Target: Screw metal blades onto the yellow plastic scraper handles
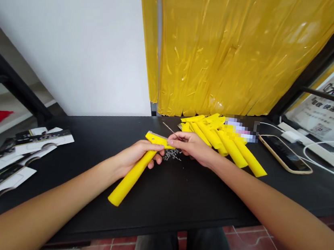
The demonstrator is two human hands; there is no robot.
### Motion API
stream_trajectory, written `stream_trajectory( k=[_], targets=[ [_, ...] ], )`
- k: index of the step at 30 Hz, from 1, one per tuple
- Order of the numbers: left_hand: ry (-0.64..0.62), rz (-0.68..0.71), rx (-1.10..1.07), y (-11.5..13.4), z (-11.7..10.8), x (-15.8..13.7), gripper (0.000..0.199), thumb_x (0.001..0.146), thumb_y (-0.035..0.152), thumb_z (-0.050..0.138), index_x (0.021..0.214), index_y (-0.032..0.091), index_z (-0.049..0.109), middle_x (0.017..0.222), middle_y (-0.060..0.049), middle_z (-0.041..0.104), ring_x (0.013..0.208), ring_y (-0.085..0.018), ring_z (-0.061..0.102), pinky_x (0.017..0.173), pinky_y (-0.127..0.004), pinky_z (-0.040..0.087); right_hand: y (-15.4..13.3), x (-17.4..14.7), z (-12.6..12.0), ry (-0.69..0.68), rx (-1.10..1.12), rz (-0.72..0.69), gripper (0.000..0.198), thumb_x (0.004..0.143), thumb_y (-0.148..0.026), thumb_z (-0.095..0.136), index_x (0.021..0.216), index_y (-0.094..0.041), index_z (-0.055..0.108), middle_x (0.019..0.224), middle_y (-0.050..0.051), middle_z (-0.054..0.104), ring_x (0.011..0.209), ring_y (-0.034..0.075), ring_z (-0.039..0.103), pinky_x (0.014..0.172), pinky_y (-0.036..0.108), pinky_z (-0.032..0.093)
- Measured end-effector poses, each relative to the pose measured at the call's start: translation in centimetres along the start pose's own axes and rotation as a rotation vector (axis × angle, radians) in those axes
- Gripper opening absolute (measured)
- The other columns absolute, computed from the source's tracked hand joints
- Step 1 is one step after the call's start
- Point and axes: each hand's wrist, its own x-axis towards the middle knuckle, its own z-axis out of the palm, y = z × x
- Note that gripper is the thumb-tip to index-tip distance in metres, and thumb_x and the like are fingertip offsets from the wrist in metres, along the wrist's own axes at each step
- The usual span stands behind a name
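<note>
My left hand (139, 156) is closed around a yellow scraper-like tool (132, 177), its long handle slanting toward the table's front edge and its wide head turned up. A pale strip runs along the top edge of the head, and small round fasteners show on its face. My right hand (193, 145) pinches at the right end of the head, and a thin metal rod (168, 127) sticks out of it to the upper left. What its fingertips press on is too small to make out. Below the hands lies a little heap of screws and nuts (171, 155) on the black table (194, 197).
Several more yellow tools (231, 147) are piled at the back right, beside a phone (285, 154), a power strip (313, 146) and white cables. Black-and-white cardboard sleeves (11, 179) lie at the left. A yellow plastic curtain (224, 55) hangs behind the table.
</note>
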Motion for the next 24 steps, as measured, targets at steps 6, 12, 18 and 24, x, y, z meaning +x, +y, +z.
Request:
stream_trajectory(
  k=[6,12,18,24],
  targets=[
    [0.002,-0.009,0.017,-0.01,-0.02,0.01,0.019,0.086,0.025,0.070,0.074,0.009,0.070,0.058,-0.007,0.065,0.038,-0.008,0.054,0.036,-0.015,0.039,0.29,0.00,-0.03,-0.049,-0.008,-0.011,0.029,0.077,-0.049,0.075,0.091,-0.023,0.071,0.074,-0.003,0.050,0.061,0.010,0.035,0.049,0.023,0.023],
    [0.037,-0.012,0.016,0.11,0.20,-0.11,0.020,0.085,0.024,0.070,0.073,0.008,0.070,0.058,-0.008,0.065,0.038,-0.008,0.054,0.037,-0.016,0.040,0.64,0.15,0.08,-0.108,0.095,-0.007,0.033,0.075,-0.050,0.077,0.092,-0.022,0.069,0.074,-0.004,0.048,0.059,0.010,0.030,0.049,0.024,0.020],
    [0.018,0.006,0.037,-0.06,0.08,-0.01,0.020,0.083,0.026,0.072,0.073,0.009,0.070,0.059,-0.009,0.067,0.039,-0.009,0.056,0.038,-0.016,0.042,0.50,0.10,-0.03,-0.083,0.009,-0.024,0.031,0.080,-0.050,0.072,0.093,-0.022,0.068,0.076,-0.003,0.052,0.060,0.010,0.036,0.050,0.023,0.026],
    [0.036,0.022,0.045,-0.07,0.45,-0.18,0.019,0.082,0.025,0.072,0.073,0.008,0.068,0.059,-0.010,0.067,0.039,-0.011,0.057,0.038,-0.018,0.043,0.39,0.32,-0.25,-0.046,-0.155,-0.206,0.026,0.084,-0.045,0.071,0.091,-0.021,0.069,0.093,0.002,0.064,0.083,0.016,0.055,0.077,0.031,0.043]
  ],
)
